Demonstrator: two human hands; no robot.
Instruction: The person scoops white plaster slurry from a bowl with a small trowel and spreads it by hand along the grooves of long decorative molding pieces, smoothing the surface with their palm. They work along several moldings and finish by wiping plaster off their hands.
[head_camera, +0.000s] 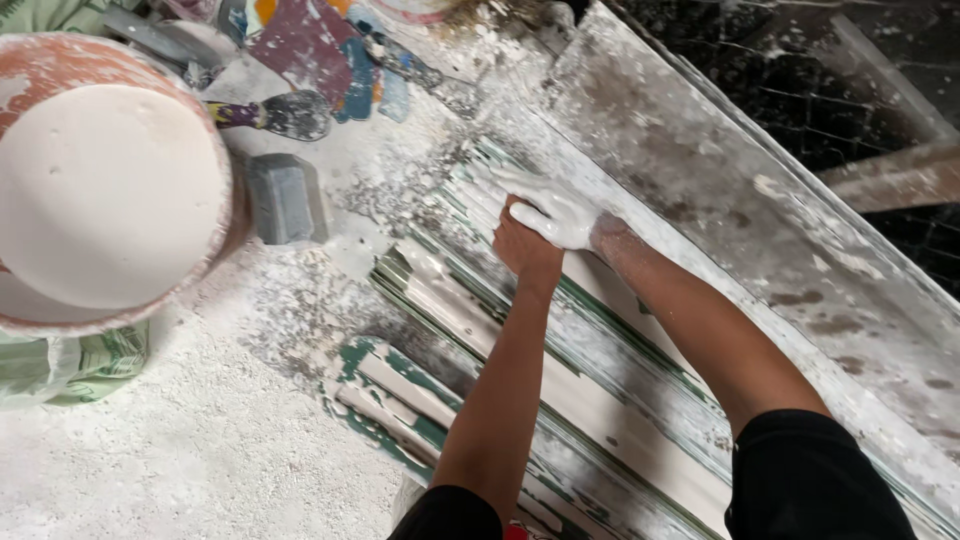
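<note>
A long green moulding form (560, 400) with ridged channels lies diagonally across the dusty surface, smeared with white plaster. My right hand (548, 205), coated in wet white plaster, is spread flat on the form's upper end, fingers apart. Just under it, my left hand (522, 250) rests on the same form with its fingers tucked beneath the right hand; whether it grips anything is hidden. A large orange bucket (225, 240) full of smooth white plaster stands at the left.
A grey block (285, 198) lies beside the bucket, and a plaster-caked scraper (285, 115) above it. A broad plaster-stained board (760, 230) runs along the form's right side. A green-printed sack (90, 365) sits under the bucket. White powder covers the surface.
</note>
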